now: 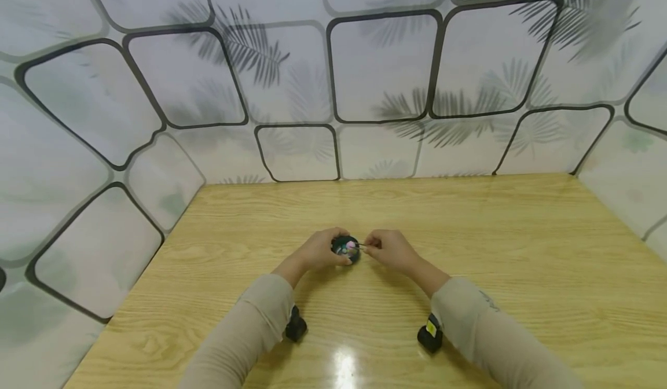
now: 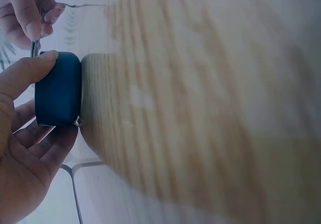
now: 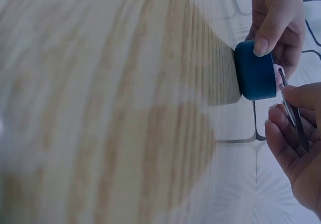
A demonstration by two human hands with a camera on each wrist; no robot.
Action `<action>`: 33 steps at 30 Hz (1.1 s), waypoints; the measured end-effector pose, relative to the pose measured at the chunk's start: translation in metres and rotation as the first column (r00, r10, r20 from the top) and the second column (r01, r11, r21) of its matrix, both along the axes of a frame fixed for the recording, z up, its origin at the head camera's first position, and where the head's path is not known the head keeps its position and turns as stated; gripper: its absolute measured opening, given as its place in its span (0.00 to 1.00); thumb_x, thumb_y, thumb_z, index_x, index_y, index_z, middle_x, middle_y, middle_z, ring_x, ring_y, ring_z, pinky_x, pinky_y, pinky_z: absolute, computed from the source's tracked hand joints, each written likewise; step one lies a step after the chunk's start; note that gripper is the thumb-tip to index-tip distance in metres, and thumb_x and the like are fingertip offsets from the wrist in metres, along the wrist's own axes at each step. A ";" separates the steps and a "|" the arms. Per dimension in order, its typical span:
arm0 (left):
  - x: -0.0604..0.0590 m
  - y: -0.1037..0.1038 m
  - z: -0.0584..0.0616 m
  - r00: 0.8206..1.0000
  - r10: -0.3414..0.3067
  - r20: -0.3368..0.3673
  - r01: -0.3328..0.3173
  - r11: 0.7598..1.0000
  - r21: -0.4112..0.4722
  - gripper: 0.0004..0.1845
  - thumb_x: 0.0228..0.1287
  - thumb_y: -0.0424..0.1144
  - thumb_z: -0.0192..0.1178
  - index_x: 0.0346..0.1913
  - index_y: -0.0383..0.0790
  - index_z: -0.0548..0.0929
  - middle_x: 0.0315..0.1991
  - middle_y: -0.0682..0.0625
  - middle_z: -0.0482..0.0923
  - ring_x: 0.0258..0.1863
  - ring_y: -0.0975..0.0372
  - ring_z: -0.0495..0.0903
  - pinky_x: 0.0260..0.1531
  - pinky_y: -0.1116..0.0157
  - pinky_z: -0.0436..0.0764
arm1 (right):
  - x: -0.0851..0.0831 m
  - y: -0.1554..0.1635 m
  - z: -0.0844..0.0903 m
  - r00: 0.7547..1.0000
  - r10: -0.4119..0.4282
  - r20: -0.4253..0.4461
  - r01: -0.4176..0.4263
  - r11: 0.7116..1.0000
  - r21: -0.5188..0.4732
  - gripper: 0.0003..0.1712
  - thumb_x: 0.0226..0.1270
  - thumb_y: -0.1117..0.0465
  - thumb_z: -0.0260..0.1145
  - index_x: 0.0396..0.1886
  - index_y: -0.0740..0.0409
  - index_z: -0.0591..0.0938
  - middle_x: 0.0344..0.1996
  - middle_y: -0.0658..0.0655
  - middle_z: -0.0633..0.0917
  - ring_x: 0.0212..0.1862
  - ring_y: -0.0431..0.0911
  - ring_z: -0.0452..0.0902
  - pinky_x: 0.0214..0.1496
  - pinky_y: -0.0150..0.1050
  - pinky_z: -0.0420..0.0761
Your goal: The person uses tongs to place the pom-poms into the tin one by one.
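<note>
Small round dark-blue dish (image 1: 346, 250) sits on the wooden table (image 1: 469, 244), mid-table, just ahead of your forearms. Small bits lie inside it, one of them pink (image 1: 351, 243); the rest are too small to tell.

Left hand (image 1: 319, 251): curled round the dish's side, thumb on the upper rim, fingers under and behind. In the left wrist view the dish (image 2: 58, 89) stays flush to the wood with your thumb (image 2: 25, 73) pressing the wall. Keep that grip, because it stops the dish skating when the tool touches it.

Right hand (image 1: 388, 249): pinching thin metal tweezers (image 3: 292, 111), tips angled toward the dish mouth. The right wrist view shows the tweezers running between thumb and fingers, close beside the dish (image 3: 255, 77). I cannot tell whether the tips are closed on a piece, as they are hidden behind the rim.

Notes for doing this well, as I judge it:
- Brace the heel of your right hand on the table so the tips do not wander.
- Come in over the rim, not against it; a knock on the wall likely tips the dish.
- Squeeze lightly, since small bits probably spring out under a hard pinch.
- Hold your left thumb clear of the opening so the tweezers have room.
</note>
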State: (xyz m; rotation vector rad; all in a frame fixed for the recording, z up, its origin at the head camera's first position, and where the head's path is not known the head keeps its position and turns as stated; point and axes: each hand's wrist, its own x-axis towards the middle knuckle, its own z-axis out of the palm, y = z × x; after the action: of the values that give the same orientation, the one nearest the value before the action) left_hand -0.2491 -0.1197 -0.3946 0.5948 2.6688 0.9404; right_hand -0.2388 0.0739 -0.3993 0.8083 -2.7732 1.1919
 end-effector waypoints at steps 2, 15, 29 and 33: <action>0.001 0.000 0.001 1.000 0.003 0.004 -0.003 1.000 -0.004 0.32 0.45 0.42 0.66 0.55 0.39 0.68 0.50 0.47 0.70 0.47 0.58 0.69 0.46 0.61 0.68 | 0.000 -0.001 0.001 1.000 0.007 0.001 -0.007 1.000 -0.007 0.04 0.54 0.66 0.63 0.28 0.63 0.79 0.22 0.50 0.78 0.25 0.39 0.70 0.26 0.31 0.71; 0.001 0.001 -0.001 1.000 -0.003 0.002 0.003 1.000 -0.012 0.32 0.46 0.43 0.66 0.56 0.39 0.68 0.50 0.47 0.70 0.48 0.58 0.69 0.46 0.61 0.68 | 0.002 -0.002 0.000 0.999 -0.002 0.033 0.002 1.000 0.014 0.05 0.54 0.64 0.63 0.29 0.63 0.80 0.23 0.50 0.78 0.26 0.40 0.72 0.28 0.32 0.72; 0.002 0.000 -0.001 1.000 0.000 0.003 0.000 1.000 -0.002 0.32 0.46 0.42 0.66 0.56 0.39 0.67 0.50 0.47 0.70 0.47 0.59 0.69 0.45 0.62 0.69 | 0.004 0.001 0.001 1.000 -0.017 0.026 0.016 1.000 0.021 0.05 0.53 0.65 0.63 0.29 0.63 0.79 0.23 0.51 0.79 0.26 0.40 0.73 0.29 0.33 0.73; 0.001 0.000 -0.001 1.000 0.002 -0.005 -0.002 1.000 0.000 0.32 0.46 0.42 0.66 0.55 0.39 0.68 0.49 0.47 0.70 0.46 0.59 0.70 0.45 0.62 0.69 | 0.004 0.005 0.000 0.999 -0.023 0.048 0.022 1.000 0.015 0.06 0.54 0.65 0.62 0.31 0.63 0.79 0.24 0.51 0.79 0.28 0.41 0.73 0.30 0.34 0.73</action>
State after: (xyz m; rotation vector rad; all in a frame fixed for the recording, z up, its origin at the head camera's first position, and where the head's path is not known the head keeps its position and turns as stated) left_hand -0.2479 -0.1199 -0.3952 0.5960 2.6741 0.9408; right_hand -0.2347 0.0788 -0.3991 0.7578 -2.8240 1.2055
